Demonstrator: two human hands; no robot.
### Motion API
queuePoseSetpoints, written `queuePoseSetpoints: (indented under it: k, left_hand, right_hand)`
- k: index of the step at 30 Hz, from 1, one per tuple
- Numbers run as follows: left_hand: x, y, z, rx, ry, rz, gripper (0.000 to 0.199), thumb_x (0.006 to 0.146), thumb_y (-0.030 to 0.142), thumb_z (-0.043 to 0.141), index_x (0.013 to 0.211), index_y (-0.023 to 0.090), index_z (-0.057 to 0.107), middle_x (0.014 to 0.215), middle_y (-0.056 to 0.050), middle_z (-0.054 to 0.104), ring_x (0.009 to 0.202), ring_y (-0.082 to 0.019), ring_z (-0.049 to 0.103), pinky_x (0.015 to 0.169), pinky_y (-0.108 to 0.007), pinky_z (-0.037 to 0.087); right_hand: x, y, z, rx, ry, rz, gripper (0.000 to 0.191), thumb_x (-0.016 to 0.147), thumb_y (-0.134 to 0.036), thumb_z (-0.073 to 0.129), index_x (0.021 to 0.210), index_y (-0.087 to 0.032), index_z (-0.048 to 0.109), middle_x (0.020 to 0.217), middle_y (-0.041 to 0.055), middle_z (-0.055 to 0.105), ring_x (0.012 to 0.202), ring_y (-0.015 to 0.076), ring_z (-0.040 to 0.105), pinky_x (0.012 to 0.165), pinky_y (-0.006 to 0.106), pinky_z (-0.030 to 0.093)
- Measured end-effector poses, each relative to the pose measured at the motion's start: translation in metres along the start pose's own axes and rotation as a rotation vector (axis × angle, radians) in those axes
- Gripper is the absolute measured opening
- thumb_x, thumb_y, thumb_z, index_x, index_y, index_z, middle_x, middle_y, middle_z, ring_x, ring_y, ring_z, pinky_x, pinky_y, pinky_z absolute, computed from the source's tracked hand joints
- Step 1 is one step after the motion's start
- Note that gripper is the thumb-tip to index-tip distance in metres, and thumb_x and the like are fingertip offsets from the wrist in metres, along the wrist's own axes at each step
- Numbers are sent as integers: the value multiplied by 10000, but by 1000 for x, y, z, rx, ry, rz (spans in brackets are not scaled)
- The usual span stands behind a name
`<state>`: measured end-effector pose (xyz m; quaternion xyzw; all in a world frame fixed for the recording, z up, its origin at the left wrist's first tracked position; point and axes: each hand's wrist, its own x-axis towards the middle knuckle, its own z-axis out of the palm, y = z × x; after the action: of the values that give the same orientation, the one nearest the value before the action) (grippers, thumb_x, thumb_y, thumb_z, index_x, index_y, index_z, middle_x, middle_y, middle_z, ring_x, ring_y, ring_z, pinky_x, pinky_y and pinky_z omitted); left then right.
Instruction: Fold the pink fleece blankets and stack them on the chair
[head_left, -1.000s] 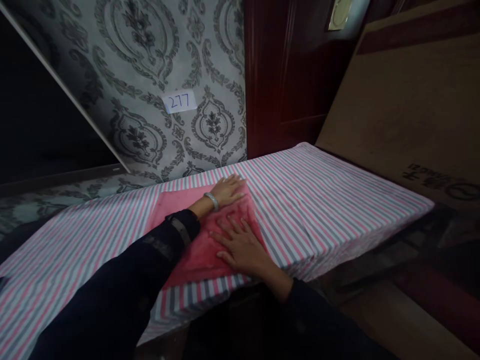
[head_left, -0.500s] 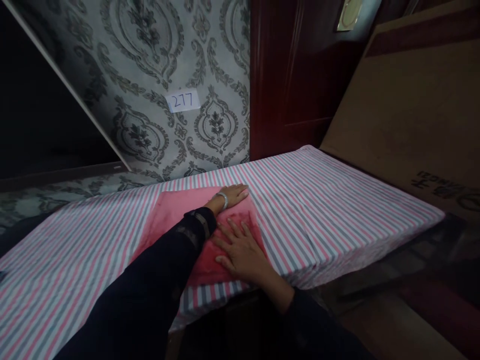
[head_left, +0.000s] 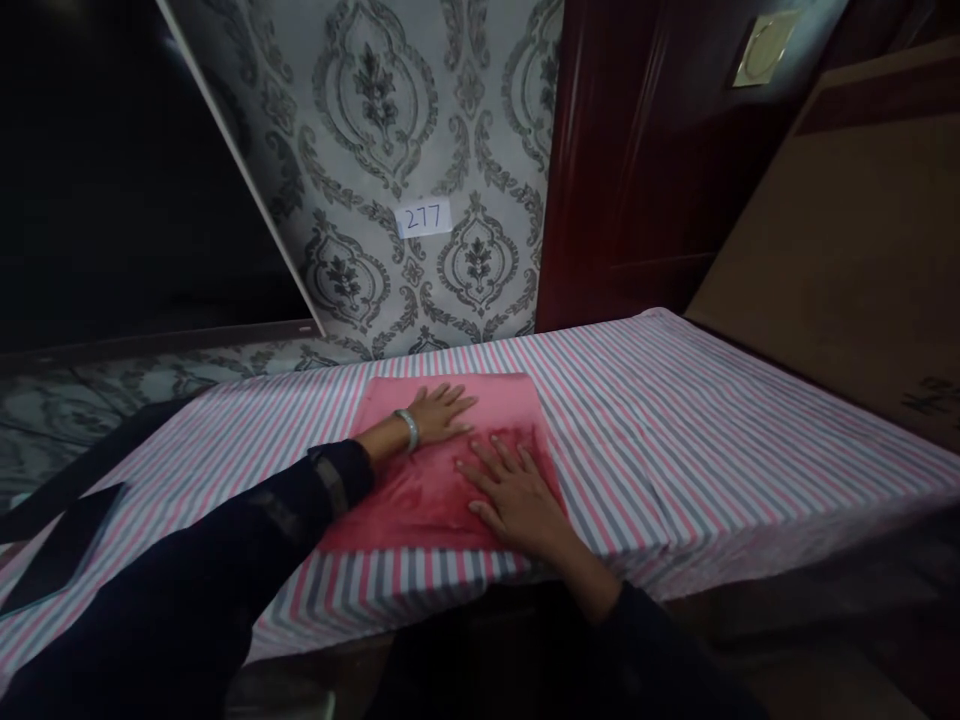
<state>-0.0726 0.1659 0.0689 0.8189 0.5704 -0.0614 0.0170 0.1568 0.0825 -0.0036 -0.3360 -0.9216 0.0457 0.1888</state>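
Note:
A pink-and-red plush cloth [head_left: 420, 505] lies flat on a table covered with a striped tablecloth [head_left: 615, 420]. My left hand [head_left: 439, 413], with a bracelet at the wrist, rests on the lighter pink upper part of the cloth, its fingers spread. Lower and to the right, my right hand [head_left: 517, 497] lies palm down on the darker red part, fingers apart. Neither hand grips anything. Both palms and what is under them are hidden.
A dark screen [head_left: 142, 190] stands at the left, and a dark flat object [head_left: 67, 545] lies on the table's left end. A large cardboard box [head_left: 847, 230] leans at the right. Behind are a patterned wall [head_left: 360, 150] and a dark red door [head_left: 622, 170].
My left hand has slid left across the cloth, away from its upper right corner. My right hand stays on the red part. The view has turned somewhat to the left.

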Motion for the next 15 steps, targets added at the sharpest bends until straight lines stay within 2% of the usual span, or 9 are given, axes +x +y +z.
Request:
queuePoseSetpoints:
  k: [3,6,11,15]
  left_hand:
    - [-17,-12,19,38,51,-92,654,1011,552,351,1607,299,263,1692,-102,181,1553,-377,155,1186,-669,188]
    - [-14,-19,29,36,95,-106,626,1025,534,312,1607,310,262,1692,-83,201,1555,-340,176,1210,-615,178]
    - [-16,-36,28,36,29,-70,631,1031,529,290,1614,292,240,1693,-88,193,1558,-310,175,1219,-566,176]
    - [-50,-56,28,61,-6,-115,650,1031,518,294,1619,250,226,1689,-107,197,1564,-298,152,1232,-576,106]
  right_hand:
    - [-1,1,1,-50,8,-6,541,1030,-496,433,1557,-388,387,1676,0,260,1537,343,195,1194,641,196]
    - [-1,1,1,-109,1,-6,536,1036,-494,416,1559,-382,385,1674,-8,266,1536,336,203,1193,625,223]
    - [-1,1,-1,-192,-15,-12,536,1042,-483,398,1565,-369,378,1663,9,300,1519,335,250,1179,608,267]
    - [-2,2,0,-224,-16,-2,535,1047,-483,373,1566,-356,383,1659,18,313,1510,335,265,1176,598,273]
